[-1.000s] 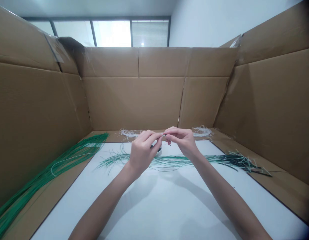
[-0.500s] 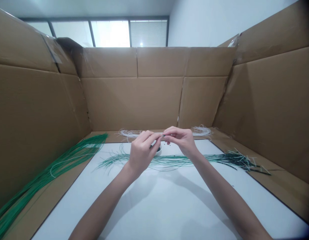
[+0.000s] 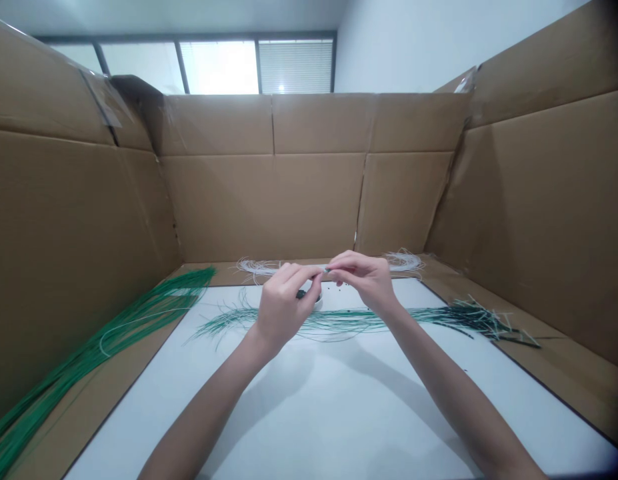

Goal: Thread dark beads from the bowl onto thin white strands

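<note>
My left hand [image 3: 283,305] and my right hand [image 3: 369,279] meet above the white board, fingertips almost touching. A tiny dark green piece [image 3: 327,270] shows between them, at the tips of my right thumb and forefinger. My left thumb and forefinger are pinched together too, but what they hold is too small to make out. Partly hidden behind my left hand stands a small white cup [image 3: 319,303] with dark bits inside. Beneath both hands, a bundle of thin green wires [image 3: 349,321] lies across the board, its dark, thicker ends [image 3: 471,320] to the right.
A large bundle of green strands [image 3: 153,313] lies along the left side. Coiled white strands [image 3: 406,261] rest behind the white board [image 3: 309,413]. A few dark specks are scattered near the cup. Tall cardboard walls [image 3: 263,200] enclose the left, back and right.
My fingertips have shifted very slightly, the hands staying in the same place. A little more of the cup's dark contents shows below my left fingers.
</note>
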Demonstrator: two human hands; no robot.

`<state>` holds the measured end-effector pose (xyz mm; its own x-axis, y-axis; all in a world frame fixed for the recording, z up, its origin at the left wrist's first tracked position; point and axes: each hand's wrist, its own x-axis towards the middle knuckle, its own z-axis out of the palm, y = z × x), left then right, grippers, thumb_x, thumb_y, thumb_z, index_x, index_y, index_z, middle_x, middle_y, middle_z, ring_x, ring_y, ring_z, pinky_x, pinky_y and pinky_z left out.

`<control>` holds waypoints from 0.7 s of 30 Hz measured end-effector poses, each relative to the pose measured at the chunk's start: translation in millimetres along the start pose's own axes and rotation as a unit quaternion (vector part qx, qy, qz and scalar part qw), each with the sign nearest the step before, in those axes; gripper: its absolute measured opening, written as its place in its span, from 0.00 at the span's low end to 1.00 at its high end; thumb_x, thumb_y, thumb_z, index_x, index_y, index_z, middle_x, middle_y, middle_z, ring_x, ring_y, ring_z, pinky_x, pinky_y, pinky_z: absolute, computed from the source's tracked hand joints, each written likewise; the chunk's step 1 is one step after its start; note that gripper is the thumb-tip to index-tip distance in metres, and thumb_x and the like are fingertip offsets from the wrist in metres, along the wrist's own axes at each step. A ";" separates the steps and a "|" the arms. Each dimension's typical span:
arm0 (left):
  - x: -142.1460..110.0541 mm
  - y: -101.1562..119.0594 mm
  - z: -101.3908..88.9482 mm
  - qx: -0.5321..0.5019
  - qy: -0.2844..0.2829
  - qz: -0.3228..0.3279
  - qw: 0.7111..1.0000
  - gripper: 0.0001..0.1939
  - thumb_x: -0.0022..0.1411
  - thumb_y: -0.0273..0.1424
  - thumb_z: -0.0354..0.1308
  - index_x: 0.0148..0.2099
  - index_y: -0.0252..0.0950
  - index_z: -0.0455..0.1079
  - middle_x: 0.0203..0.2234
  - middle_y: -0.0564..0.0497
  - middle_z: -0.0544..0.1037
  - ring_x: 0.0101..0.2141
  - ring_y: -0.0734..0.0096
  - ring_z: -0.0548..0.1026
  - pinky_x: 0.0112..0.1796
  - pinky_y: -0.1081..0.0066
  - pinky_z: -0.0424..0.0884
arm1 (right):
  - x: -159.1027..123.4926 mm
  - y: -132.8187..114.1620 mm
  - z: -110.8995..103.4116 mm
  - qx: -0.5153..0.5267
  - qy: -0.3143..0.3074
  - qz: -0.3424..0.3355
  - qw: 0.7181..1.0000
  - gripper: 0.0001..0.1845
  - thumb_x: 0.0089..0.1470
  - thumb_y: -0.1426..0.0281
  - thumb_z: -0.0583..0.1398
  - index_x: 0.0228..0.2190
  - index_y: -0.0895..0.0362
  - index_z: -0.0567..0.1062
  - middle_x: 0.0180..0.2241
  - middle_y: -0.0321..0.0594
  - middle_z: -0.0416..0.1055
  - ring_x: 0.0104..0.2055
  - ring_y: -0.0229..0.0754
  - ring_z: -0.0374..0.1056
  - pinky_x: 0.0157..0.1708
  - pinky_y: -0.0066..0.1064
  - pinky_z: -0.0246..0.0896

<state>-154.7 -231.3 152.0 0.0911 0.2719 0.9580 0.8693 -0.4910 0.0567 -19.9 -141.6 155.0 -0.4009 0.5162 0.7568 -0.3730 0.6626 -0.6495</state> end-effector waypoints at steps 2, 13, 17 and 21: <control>0.2 0.2 -0.1 0.003 -0.001 0.001 1.000 0.05 0.58 0.25 0.53 0.33 0.35 0.70 0.24 0.52 0.76 0.26 0.75 0.70 0.29 0.74 0.67 | 0.0 -0.1 0.2 0.007 -0.003 0.004 1.000 0.02 0.42 0.71 0.65 0.24 0.54 0.78 0.26 0.37 0.72 0.23 0.33 0.64 0.20 0.27 0.64; 0.4 1.9 -0.9 0.008 0.005 -0.002 1.000 0.03 0.56 0.24 0.54 0.32 0.35 0.68 0.23 0.53 0.74 0.25 0.76 0.68 0.29 0.75 0.66 | -0.3 1.5 0.5 0.033 -0.007 0.009 0.999 0.02 0.42 0.71 0.65 0.24 0.55 0.78 0.26 0.37 0.71 0.22 0.32 0.65 0.19 0.26 0.64; -0.2 1.5 -0.9 0.006 0.003 -0.005 1.000 0.03 0.56 0.24 0.55 0.33 0.35 0.68 0.24 0.54 0.74 0.26 0.77 0.68 0.29 0.76 0.66 | -0.5 1.7 0.3 0.036 -0.011 0.009 0.999 0.02 0.42 0.72 0.65 0.25 0.55 0.78 0.26 0.37 0.71 0.22 0.32 0.65 0.19 0.26 0.65; -0.1 1.6 -1.1 0.003 0.002 -0.006 1.000 0.03 0.56 0.23 0.55 0.33 0.35 0.68 0.24 0.54 0.74 0.26 0.77 0.68 0.30 0.75 0.66 | -0.7 2.9 0.2 0.036 -0.016 0.004 0.999 0.03 0.42 0.72 0.64 0.25 0.55 0.78 0.26 0.37 0.71 0.23 0.33 0.65 0.19 0.26 0.65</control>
<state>-153.8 -233.1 152.3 0.0799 0.2746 0.9582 0.8735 -0.4824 0.0654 -20.9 -140.1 152.5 -0.4295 0.5031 0.7500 -0.4290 0.6171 -0.6597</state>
